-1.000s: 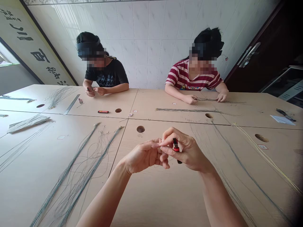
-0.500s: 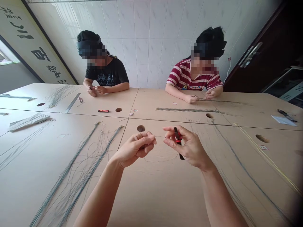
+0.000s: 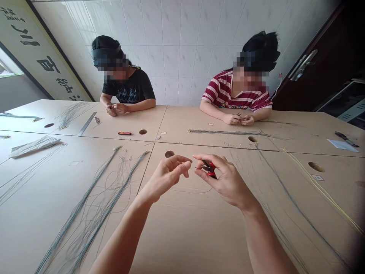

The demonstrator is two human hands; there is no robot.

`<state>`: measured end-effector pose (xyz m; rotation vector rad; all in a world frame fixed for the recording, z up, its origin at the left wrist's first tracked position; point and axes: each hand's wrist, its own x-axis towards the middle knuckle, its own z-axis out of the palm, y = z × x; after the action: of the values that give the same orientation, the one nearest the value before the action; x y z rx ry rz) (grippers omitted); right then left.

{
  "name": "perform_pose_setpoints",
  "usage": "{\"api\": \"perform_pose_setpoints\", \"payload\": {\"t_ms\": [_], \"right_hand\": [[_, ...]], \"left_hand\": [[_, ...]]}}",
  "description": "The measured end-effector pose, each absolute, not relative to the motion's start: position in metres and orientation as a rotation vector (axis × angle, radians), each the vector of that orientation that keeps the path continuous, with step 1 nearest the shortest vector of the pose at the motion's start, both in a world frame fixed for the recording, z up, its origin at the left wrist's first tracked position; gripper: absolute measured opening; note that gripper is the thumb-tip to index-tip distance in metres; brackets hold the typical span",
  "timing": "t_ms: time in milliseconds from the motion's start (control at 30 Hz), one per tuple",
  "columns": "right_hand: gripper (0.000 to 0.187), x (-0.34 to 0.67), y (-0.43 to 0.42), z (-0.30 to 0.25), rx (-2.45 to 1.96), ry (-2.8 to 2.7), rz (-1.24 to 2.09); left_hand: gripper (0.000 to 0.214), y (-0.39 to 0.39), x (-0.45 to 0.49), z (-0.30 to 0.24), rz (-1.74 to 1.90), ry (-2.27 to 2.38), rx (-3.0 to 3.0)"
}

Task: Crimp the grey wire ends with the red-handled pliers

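Note:
My right hand [image 3: 228, 180] is closed round small pliers [image 3: 210, 169] with red-and-black handles; their dark jaws point left, toward my other hand. My left hand [image 3: 171, 174] is at the same height, thumb and fingers pinched together at what looks like the end of a thin cord. That cord [image 3: 196, 191] hangs in a loose, faint loop below both hands, just over the table. A small gap separates the fingertips of the two hands. Whatever tiny piece may be between the fingertips is too small to make out.
Bundles of blue-grey cords [image 3: 94, 198] lie at left, another cord bundle [image 3: 296, 201] and yellow cords [image 3: 319, 180] at right. The table [image 3: 196, 236] has round holes [image 3: 316, 166]. Two people work opposite; a red marker-like item [image 3: 124, 133] lies near one.
The pliers have turned in my right hand, their jaws now pointing left instead of up. My left hand has shifted slightly right, nearer the right. The co-worker in stripes has brought both hands together.

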<state>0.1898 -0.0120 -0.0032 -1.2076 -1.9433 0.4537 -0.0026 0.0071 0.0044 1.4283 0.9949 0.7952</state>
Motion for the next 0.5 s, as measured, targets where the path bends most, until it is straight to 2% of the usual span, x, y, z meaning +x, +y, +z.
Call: {"api": "perform_pose_setpoints", "payload": {"t_ms": [200,500], "right_hand": [[0.027,0.187,-0.013,-0.004,-1.215,-2.005,0.428],[0.025,0.186,-0.013,-0.002,-1.222,-1.953,0.532]], "left_hand": [[0.024,0.007,0.003,-0.005,0.906,0.884,1.422],[0.028,0.007,0.004,-0.006,0.942,1.006,1.444]]}}
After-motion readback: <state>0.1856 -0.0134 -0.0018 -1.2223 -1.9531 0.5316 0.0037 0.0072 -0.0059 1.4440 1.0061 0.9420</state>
